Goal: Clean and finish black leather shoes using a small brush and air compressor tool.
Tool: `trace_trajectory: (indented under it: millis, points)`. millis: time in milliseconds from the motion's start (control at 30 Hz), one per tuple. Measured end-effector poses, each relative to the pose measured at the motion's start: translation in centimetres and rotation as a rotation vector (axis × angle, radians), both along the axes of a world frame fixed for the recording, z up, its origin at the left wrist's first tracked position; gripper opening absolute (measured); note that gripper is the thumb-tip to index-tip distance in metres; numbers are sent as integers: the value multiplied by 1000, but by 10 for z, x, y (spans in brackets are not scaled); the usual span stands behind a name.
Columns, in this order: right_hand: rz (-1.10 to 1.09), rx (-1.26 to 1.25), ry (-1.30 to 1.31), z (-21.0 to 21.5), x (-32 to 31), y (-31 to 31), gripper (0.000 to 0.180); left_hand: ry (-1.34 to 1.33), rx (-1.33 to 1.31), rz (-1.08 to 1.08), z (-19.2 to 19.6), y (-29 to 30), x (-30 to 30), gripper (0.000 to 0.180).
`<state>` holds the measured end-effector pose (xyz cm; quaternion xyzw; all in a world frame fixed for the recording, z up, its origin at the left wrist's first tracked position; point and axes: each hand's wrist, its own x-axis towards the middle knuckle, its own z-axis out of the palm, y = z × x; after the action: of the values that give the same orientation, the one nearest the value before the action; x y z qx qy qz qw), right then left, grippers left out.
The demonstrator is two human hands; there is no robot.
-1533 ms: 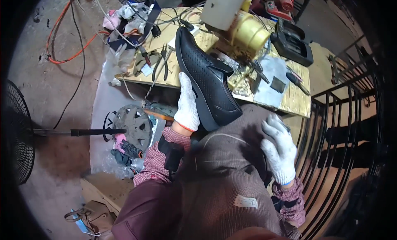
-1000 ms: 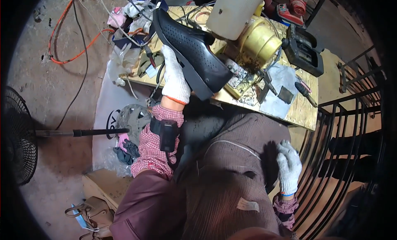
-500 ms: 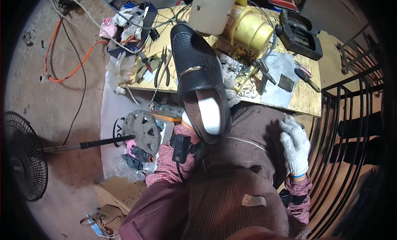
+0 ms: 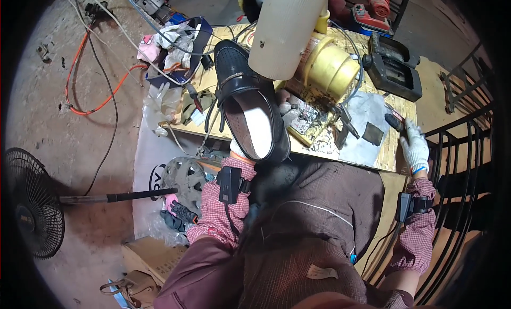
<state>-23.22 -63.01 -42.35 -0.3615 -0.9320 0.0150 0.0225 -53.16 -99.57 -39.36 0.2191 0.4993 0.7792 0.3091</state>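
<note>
A black leather loafer (image 4: 234, 61) with a perforated toe, a strap and a white insole is held tilted at the near edge of the worktable, its toe pointing away. My left hand (image 4: 238, 149), in a white glove, is closed on it from below. The shoe hides most of that hand; greyish glove fingers show along its right side. At the table's right edge, my right hand (image 4: 415, 146), also gloved, lies with fingers stretched over the handle end of a black-headed brush-like tool (image 4: 393, 122). Beside it lie a white sheet (image 4: 364, 109) and a small dark square (image 4: 372, 133).
A pale cylinder (image 4: 285, 37) and a yellow round housing (image 4: 332, 69) stand over the worktable (image 4: 383, 162). A black tray (image 4: 395, 69) sits at the back right. Black metal rails (image 4: 452, 149) run along the right. A fan (image 4: 34, 202) stands at left.
My right hand has moved from beside my lap up to the brush-like tool at the table's right edge. The shoe, in my left hand, has tilted and shifted slightly left. The view has shifted.
</note>
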Motion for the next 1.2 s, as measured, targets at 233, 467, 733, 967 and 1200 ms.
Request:
trace_trajectory:
  millis: [233,467,733,967,1200]
  points:
    - [156,270,27,-24,9,19,49,-462,185,-68,32,-23,50,43]
    - [57,-592,650,106,0,-125,45,-1306,135,-428,11,-64,137,67]
    - [507,-501,596,101,27,-227,43,-1224,164,-557,-12,-39,159,74]
    - [582,-456,469,120,42,-236,43,-1120,234,-638,-21,-44,162,80]
    - [644,-448,549,121,38,-234,42,-1035,292,-721,-30,-40,157,87]
